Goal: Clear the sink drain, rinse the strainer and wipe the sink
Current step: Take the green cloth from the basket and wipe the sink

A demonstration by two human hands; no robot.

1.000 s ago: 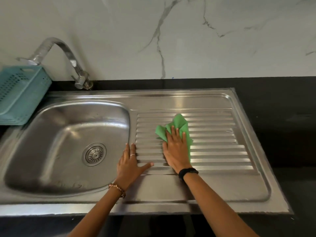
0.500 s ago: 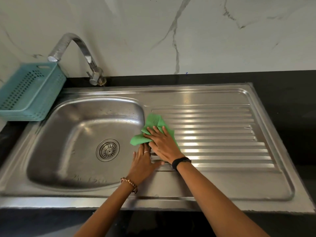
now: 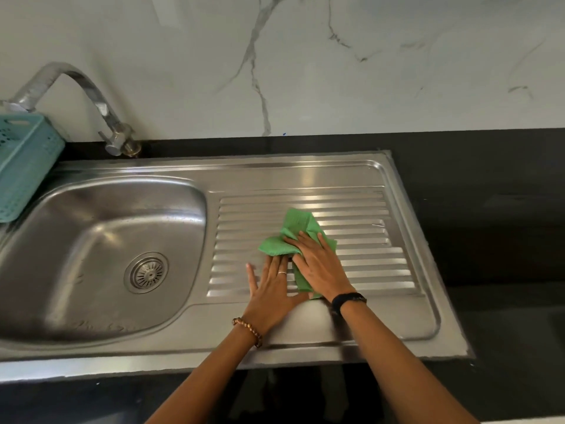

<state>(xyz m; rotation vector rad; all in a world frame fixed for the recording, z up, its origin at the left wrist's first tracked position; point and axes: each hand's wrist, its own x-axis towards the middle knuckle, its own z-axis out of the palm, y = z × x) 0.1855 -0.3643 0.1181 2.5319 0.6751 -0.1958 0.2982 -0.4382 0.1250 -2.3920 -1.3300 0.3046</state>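
Observation:
A stainless steel sink (image 3: 91, 335) has its basin on the left and a ribbed drainboard (image 3: 367, 215) on the right. The round metal strainer (image 3: 146, 272) sits in the drain at the basin's bottom. A crumpled green cloth (image 3: 295, 228) lies on the drainboard's ribs. My right hand (image 3: 321, 264) presses flat on the cloth, fingers spread over it. Just to its left my left hand (image 3: 270, 292) lies flat on the drainboard, fingers apart, its fingertips touching the cloth's near edge.
A curved metal tap (image 3: 91, 96) stands at the back left, its spout turned left over a teal plastic basket (image 3: 24, 160) at the sink's left edge. Black countertop (image 3: 489, 209) surrounds the sink. A white marble wall (image 3: 305, 56) rises behind.
My right hand slid the cloth left to the basin's edge half a second ago, then back right onto the ribs. My left hand stayed flat beside it.

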